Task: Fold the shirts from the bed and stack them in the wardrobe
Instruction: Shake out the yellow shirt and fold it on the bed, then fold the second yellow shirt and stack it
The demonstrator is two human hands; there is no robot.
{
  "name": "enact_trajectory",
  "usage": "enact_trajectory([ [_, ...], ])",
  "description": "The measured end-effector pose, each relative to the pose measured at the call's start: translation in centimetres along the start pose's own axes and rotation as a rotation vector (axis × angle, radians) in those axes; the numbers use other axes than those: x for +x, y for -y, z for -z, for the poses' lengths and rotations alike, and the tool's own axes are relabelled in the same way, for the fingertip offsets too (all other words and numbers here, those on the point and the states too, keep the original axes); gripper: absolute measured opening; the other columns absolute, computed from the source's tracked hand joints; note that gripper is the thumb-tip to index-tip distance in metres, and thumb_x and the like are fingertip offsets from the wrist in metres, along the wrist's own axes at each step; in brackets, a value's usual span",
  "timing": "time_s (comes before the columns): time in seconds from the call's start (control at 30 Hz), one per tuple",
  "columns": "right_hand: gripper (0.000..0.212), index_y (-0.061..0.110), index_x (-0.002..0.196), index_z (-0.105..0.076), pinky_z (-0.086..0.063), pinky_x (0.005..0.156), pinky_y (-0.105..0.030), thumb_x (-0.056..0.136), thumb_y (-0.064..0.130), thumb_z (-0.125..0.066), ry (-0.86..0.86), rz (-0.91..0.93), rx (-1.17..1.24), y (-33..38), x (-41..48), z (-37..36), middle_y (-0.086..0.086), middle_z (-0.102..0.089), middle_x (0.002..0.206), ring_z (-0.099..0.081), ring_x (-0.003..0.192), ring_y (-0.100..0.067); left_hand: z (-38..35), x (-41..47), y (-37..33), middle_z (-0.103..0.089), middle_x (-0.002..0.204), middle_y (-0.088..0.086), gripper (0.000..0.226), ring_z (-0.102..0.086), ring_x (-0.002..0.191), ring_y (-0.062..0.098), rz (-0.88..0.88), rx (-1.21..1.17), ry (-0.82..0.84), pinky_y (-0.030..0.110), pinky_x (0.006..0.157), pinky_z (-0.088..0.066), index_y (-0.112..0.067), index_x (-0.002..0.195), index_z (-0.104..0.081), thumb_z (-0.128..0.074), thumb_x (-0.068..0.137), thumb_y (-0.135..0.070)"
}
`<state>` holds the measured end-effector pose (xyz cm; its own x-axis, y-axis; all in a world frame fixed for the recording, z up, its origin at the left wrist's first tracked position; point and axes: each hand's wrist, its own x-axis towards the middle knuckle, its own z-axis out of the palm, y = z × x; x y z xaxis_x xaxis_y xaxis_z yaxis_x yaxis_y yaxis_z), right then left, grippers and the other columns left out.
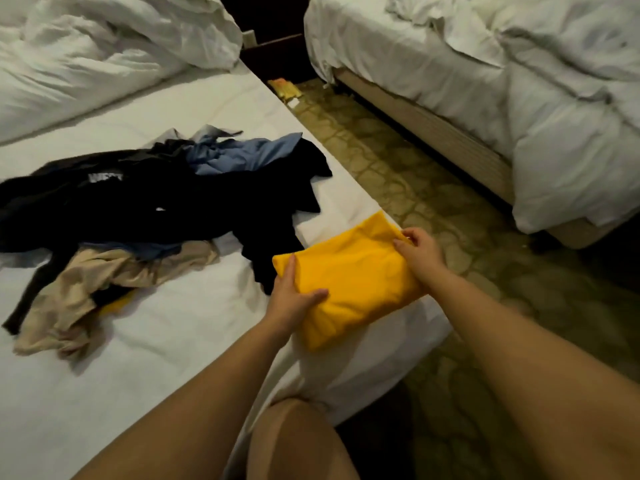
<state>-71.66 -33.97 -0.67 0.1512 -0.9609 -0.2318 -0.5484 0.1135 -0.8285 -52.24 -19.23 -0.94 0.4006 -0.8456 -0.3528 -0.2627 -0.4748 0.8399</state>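
Note:
A folded yellow shirt lies at the right edge of the near bed, partly over the side. My left hand grips its left edge, thumb on top. My right hand pinches its far right corner. To the left on the sheet is a loose pile of unfolded shirts: black ones, a blue one, a beige one and a bit of yellow cloth under it. No wardrobe is in view.
A rumpled white duvet lies at the head of the near bed. A second bed with white bedding stands on the right across a patterned carpet aisle. A dark nightstand stands between them, small yellow items on the floor by it.

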Motion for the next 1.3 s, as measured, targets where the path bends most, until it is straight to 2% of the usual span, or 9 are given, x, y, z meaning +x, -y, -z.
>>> enact_trajectory([
  [0.13, 0.030, 0.015, 0.121, -0.052, -0.044, 0.084, -0.035, 0.093, 0.025, -0.056, 0.069, -0.067, -0.076, -2.5, 0.6, -2.3, -0.013, -0.060, 0.117, -0.055, 0.105, -0.030, -0.3, 1.0, 2.8, -0.012, 0.156, 0.011, 0.087, -0.025, 0.138, 0.033, -0.015, 0.109, -0.037, 0.042, 0.107, -0.030, -0.030, 0.149, -0.001, -0.063, 0.087, -0.031],
  [0.33, 0.039, 0.017, 0.129, -0.044, -0.046, 0.092, -0.042, 0.093, 0.026, -0.054, -0.107, 0.029, -0.081, -1.3, 1.1, -3.5, -0.009, -0.054, 0.124, -0.052, 0.110, -0.025, 2.9, 4.8, 2.6, -0.034, 0.141, 0.022, 0.057, -0.043, 0.121, 0.042, 0.237, -0.103, -0.562, 0.043, 0.095, -0.042, -0.015, 0.144, -0.029, -0.048, 0.095, -0.036],
  [0.53, 0.027, 0.014, 0.117, -0.057, -0.044, 0.090, -0.045, 0.091, 0.020, -0.052, -0.097, 0.284, -0.186, 2.9, -0.5, -7.6, -0.009, -0.062, 0.114, -0.054, 0.106, -0.028, 4.6, 6.8, 3.0, -0.061, 0.115, 0.023, 0.038, -0.058, 0.101, 0.039, 0.360, -0.351, -0.358, 0.045, 0.084, -0.050, 0.004, 0.118, -0.055, -0.058, 0.092, -0.024],
  [0.67, 0.035, 0.018, 0.123, -0.055, -0.043, 0.092, -0.040, 0.095, 0.037, -0.046, 0.144, 0.342, -0.381, 6.8, -1.1, -12.3, -0.005, -0.064, 0.118, -0.056, 0.110, -0.028, 7.6, 5.0, 2.1, -0.059, 0.112, 0.010, 0.032, -0.057, 0.094, 0.022, 0.163, -0.438, -0.321, 0.020, 0.059, -0.049, -0.002, 0.126, -0.051, -0.050, 0.096, -0.016],
  [0.77, 0.050, 0.015, 0.135, -0.044, -0.042, 0.093, -0.040, 0.096, 0.046, -0.043, 0.261, 0.282, -0.357, 10.1, -2.2, -15.8, -0.011, -0.058, 0.127, -0.052, 0.117, -0.032, 11.2, 3.0, 1.5, -0.062, 0.111, 0.003, 0.027, -0.059, 0.099, 0.016, 0.005, -0.463, -0.331, 0.023, 0.077, -0.050, -0.013, 0.124, -0.054, -0.048, 0.097, -0.014],
  [0.9, 0.056, 0.010, 0.139, -0.040, -0.039, 0.098, -0.036, 0.096, 0.046, -0.041, 0.414, 0.141, -0.137, 14.8, -4.7, -19.7, -0.012, -0.048, 0.138, -0.046, 0.124, -0.031, 16.1, 0.0, -0.1, -0.069, 0.103, 0.001, 0.014, -0.065, 0.098, 0.016, -0.097, -0.540, -0.336, 0.031, 0.085, -0.053, -0.020, 0.102, -0.062, -0.050, 0.096, -0.017],
  [1.07, 0.020, 0.018, 0.109, -0.054, -0.047, 0.075, -0.028, 0.098, 0.032, -0.045, 0.643, -0.107, 0.478, 19.8, -9.6, -21.9, -0.002, -0.059, 0.104, -0.057, 0.090, -0.015, 20.9, -4.9, -1.7, -0.070, 0.098, 0.004, 0.014, -0.067, 0.094, 0.020, -0.141, -0.605, -0.351, 0.035, 0.084, -0.053, -0.020, 0.095, -0.064, -0.050, 0.096, -0.019],
  [1.23, 0.044, 0.021, 0.120, -0.054, -0.042, 0.097, -0.044, 0.093, 0.054, -0.043, 0.684, -0.241, 0.650, 22.8, -13.2, -22.1, -0.004, -0.060, 0.118, -0.056, 0.111, -0.026, 23.7, -10.4, -1.7, -0.070, 0.102, 0.012, 0.015, -0.067, 0.095, 0.026, -0.186, -0.581, -0.348, 0.039, 0.086, -0.053, -0.014, 0.100, -0.065, -0.052, 0.095, -0.018],
  [1.3, 0.050, 0.018, 0.115, -0.058, -0.047, 0.089, -0.045, 0.088, 0.060, -0.047, 0.670, -0.303, 0.688, 23.1, -14.7, -22.2, -0.007, -0.062, 0.112, -0.059, 0.104, -0.029, 24.1, -12.6, -1.4, -0.070, 0.101, 0.013, 0.014, -0.066, 0.095, 0.027, -0.196, -0.579, -0.315, 0.040, 0.087, -0.052, -0.014, 0.098, -0.065, -0.052, 0.094, -0.016],
])
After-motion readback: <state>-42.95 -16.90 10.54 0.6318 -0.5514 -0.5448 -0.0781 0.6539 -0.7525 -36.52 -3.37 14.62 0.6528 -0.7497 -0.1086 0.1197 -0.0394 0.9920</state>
